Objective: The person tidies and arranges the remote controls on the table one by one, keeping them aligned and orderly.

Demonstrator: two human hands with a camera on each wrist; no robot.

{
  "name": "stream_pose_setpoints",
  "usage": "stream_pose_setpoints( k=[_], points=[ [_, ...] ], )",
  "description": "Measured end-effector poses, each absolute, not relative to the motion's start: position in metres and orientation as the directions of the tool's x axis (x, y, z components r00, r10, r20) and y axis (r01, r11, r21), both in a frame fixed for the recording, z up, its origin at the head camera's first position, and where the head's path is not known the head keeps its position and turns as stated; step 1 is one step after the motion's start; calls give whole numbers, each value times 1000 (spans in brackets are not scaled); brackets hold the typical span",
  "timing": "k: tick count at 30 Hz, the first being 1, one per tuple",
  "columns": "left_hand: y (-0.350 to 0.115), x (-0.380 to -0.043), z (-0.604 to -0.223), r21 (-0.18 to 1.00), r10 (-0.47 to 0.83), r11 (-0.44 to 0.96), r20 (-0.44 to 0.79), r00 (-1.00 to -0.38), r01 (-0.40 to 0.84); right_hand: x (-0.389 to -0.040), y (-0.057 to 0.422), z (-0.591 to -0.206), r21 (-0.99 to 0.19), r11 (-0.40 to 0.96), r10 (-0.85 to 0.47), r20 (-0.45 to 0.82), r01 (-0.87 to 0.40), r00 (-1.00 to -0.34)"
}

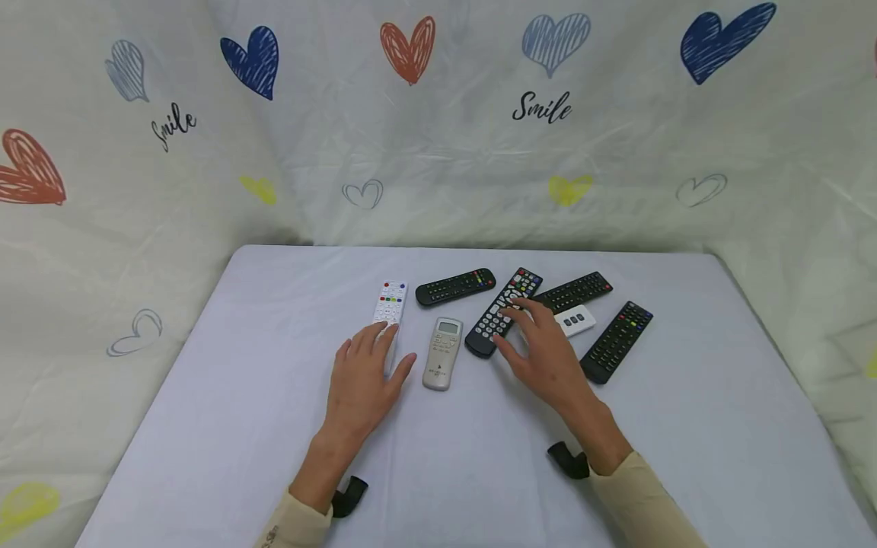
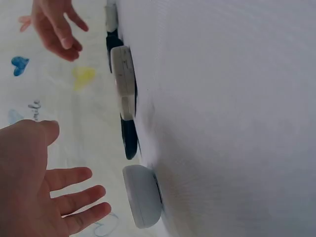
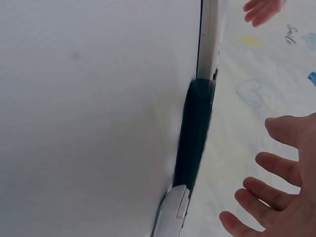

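Observation:
Spread fingers of my left hand [image 1: 361,384] hover over the lower part of a white remote control [image 1: 390,298] in the head view. The left wrist view shows a gap between this hand and the remote [image 2: 142,196]. My right hand [image 1: 544,361] hangs with relaxed fingers above a black remote control with white buttons [image 1: 503,312]; the right wrist view has those fingers apart from the black remote [image 3: 195,133]. Partly hidden behind the right hand lies a small white remote [image 1: 578,320]. Between the hands is a grey remote control with a display [image 1: 443,354]. Neither hand holds anything.
Another black remote [image 1: 455,288] lies at the back, left of the middle. Two more black remotes, one at the back right [image 1: 578,290] and one slanted farther right [image 1: 617,342], rest on the white-covered table [image 1: 226,426]. A heart-printed curtain [image 1: 438,137] hangs behind.

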State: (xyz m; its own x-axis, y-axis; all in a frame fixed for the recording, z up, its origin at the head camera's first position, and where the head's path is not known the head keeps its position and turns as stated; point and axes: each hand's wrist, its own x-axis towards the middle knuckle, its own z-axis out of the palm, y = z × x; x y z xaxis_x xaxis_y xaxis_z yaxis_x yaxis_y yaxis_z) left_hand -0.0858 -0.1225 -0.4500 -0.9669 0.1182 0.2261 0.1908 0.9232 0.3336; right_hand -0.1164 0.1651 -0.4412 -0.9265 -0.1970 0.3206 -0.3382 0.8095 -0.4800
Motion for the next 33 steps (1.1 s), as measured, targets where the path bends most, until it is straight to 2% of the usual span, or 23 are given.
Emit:
stream_pose_setpoints(
  k=[9, 18, 33],
  points=[
    [-132, -76, -450, 484, 13, 866, 221, -975, 122, -119, 145, -436, -553, 761, -233, 257, -340, -938],
    [-135, -73, -452, 524, -19, 845, 234, -972, 109, -125, 128, -429, -573, 743, -240, 254, -346, -937],
    [-141, -71, -452, 600, -71, 800, 104, -992, 6, -140, 112, -425, -665, 665, -240, 243, -341, -940]
  ],
)
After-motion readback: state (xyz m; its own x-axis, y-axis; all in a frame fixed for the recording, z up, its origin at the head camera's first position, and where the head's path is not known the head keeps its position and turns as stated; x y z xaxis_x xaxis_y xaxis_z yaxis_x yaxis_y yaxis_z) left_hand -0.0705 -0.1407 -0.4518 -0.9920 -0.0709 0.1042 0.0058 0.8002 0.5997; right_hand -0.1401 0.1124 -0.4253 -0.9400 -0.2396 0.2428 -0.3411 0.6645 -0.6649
